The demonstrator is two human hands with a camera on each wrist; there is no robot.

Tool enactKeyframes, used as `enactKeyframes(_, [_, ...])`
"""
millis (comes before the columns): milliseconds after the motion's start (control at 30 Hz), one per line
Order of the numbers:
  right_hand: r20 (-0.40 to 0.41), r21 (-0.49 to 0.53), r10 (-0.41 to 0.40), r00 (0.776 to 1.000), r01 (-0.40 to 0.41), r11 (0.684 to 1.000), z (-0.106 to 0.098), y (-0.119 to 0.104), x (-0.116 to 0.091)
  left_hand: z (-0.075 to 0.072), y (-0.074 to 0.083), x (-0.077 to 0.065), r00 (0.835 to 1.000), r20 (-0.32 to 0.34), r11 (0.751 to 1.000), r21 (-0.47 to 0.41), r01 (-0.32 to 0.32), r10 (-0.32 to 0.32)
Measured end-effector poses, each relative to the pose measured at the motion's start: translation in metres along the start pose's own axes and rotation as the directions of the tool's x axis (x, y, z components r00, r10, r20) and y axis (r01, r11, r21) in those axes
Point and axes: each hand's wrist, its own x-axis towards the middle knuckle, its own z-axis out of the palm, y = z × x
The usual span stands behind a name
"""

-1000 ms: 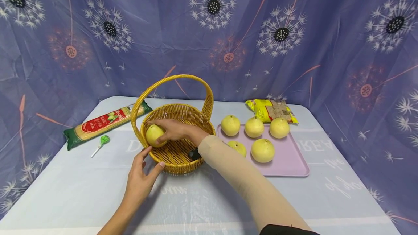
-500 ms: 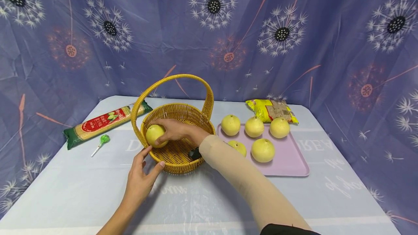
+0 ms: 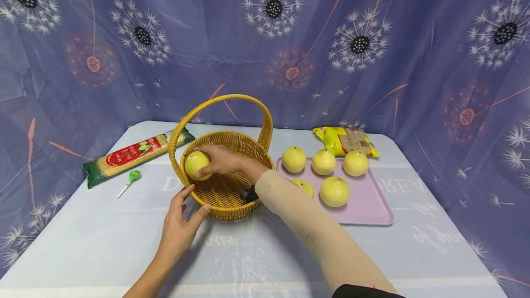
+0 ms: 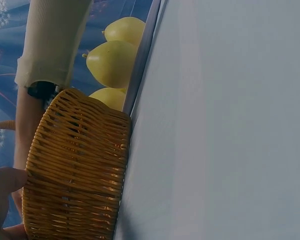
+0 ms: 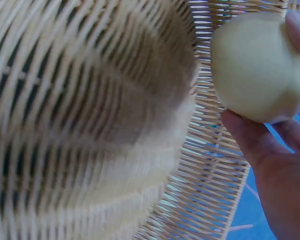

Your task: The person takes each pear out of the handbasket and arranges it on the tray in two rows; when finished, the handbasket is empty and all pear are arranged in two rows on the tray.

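My right hand [image 3: 221, 159] reaches into a yellow wicker basket [image 3: 236, 213] and grips a round yellow-green fruit [image 3: 196, 164] at the basket's left inner wall. Thumb and fingers curl around the same fruit [image 5: 260, 67] in the right wrist view, beside the woven side. My left hand [image 3: 180, 224] holds the basket's front left rim between spread thumb and fingers. Its thumb [image 4: 9, 179] lies at the rim in the left wrist view; most of that hand is out of frame. Something black [image 3: 250, 194] shows under the right wrist.
On the right, a lilac tray [image 3: 368, 215] carries several similar fruits [image 3: 334, 191], one partly behind the right sleeve. A yellow snack-like bag [image 3: 347, 140] lies behind it. At left are a spaghetti pack [image 3: 132, 154] and a green lollipop [image 3: 134, 176]. The basket's tall handle [image 3: 232, 96] arches overhead.
The fruit in my right hand has risen slightly and moved a little toward the back of the basket. My left hand stays at the rim, and the head view has shifted slightly.
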Motion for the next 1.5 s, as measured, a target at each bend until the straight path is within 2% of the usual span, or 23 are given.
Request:
enactKeyframes(267, [-0.052,-0.016,-0.011,0.999,0.01,1.0,-0.028,-0.016,-0.014,-0.001,0.001,0.001,1.0,-0.001,1.0,0.001,-0.004,0.004])
enactKeyframes(467, [-0.119,-0.11,-0.002,0.993,-0.011,0.994,-0.042,-0.022,-0.04,-0.003,0.002,-0.001,1.0,0.017,1.0,0.005,0.006,-0.006])
enactKeyframes(700, [-0.195,-0.05,0.056,0.979,-0.067,0.997,-0.065,-0.025,-0.089,-0.002,0.001,-0.001,1.0,0.013,1.0,0.012,0.017,-0.017])
enactKeyframes(900, [-0.291,0.074,0.091,0.952,-0.072,0.995,-0.084,-0.013,-0.148,-0.002,0.001,-0.001,1.0,0.011,1.0,0.012,0.015,-0.015])
enactKeyframes(1033, [-0.371,0.142,0.102,0.923,-0.052,0.989,-0.092,0.001,-0.19,-0.002,0.001,-0.001,1.0,0.011,1.0,0.009,0.016,-0.016])
enactKeyframes(1100, [-0.414,0.162,0.133,0.901,-0.071,0.984,-0.093,0.008,-0.212,-0.002,0.001,-0.001,1.0,0.01,1.0,0.009,0.015,-0.015])
enactKeyframes(1333, [-0.562,0.129,0.21,0.8,-0.166,0.978,-0.092,0.039,-0.278,-0.002,0.002,-0.001,1.0,0.009,1.0,0.008,0.006,-0.007])
enactKeyframes(1500, [-0.61,0.138,0.282,0.741,-0.251,0.958,-0.087,0.057,-0.315,-0.002,0.003,-0.001,1.0,0.006,1.0,0.008,0.008,-0.008])
